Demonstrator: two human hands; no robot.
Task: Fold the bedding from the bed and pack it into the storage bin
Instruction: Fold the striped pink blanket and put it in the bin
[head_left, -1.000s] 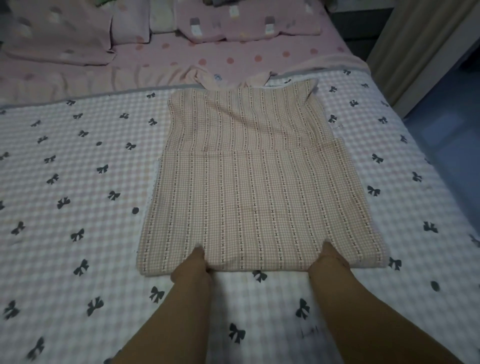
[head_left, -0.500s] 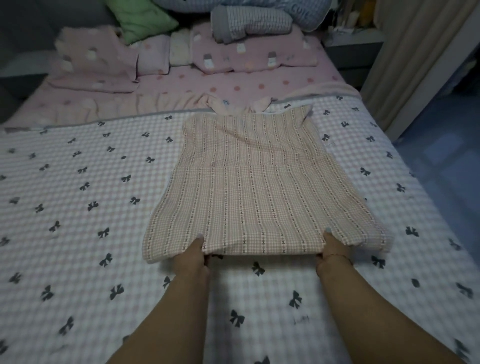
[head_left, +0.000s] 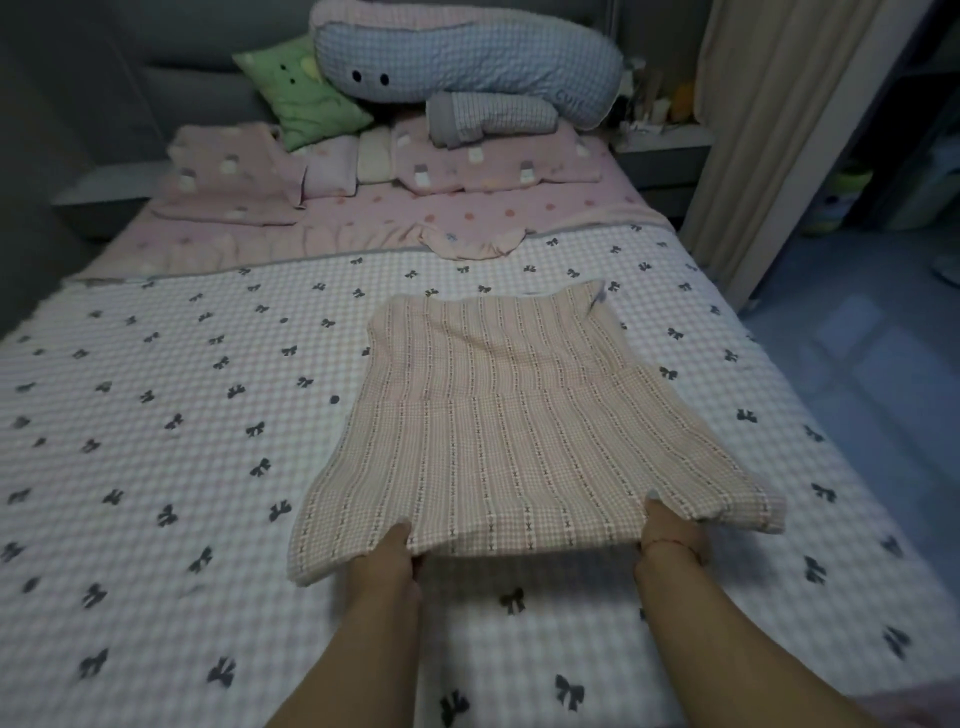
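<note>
A folded beige striped blanket (head_left: 519, 431) lies on the white checked bedspread with black bows (head_left: 156, 415), in the middle right of the bed. My left hand (head_left: 387, 558) grips its near edge left of centre, thumb on top and fingers under the cloth. My right hand (head_left: 667, 532) grips the same edge further right. The near edge is raised off the bedspread and sags a little between my hands. No storage bin is in view.
Pink pillows (head_left: 228, 176), a green cushion (head_left: 304, 106) and a long blue plush pillow (head_left: 467, 57) sit at the headboard end. A pink dotted sheet (head_left: 415, 213) shows beyond the bedspread. A curtain (head_left: 753, 130) and blue floor (head_left: 857, 332) lie to the right.
Both hands have lifted the blanket's near edge off the bed and drawn the blanket toward me. The view has tilted up, bringing the pillows and headboard into sight.
</note>
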